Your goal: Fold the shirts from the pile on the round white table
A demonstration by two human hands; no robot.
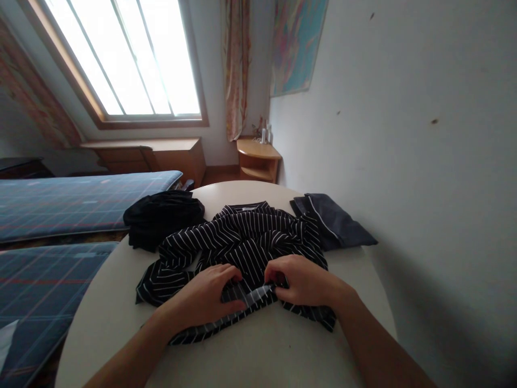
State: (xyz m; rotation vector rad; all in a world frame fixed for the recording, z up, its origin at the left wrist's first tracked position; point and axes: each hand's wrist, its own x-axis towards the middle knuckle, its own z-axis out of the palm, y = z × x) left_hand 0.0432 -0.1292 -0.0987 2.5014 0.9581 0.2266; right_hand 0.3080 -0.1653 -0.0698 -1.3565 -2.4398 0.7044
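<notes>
A black shirt with thin white stripes (242, 237) lies crumpled on a round white table (258, 355). My left hand (208, 293) rests on its near edge, fingers curled and pinching the fabric. My right hand (301, 280) is just beside it, fingers closed on the same hem. Between the two hands a short stretch of the striped cloth is pulled taut.
A bundled black garment (161, 215) sits at the table's far left, a folded dark grey garment (333, 221) at the far right against the white wall. Plaid-covered beds (76, 199) stand to the left. A wooden corner shelf (258, 156) is behind the table.
</notes>
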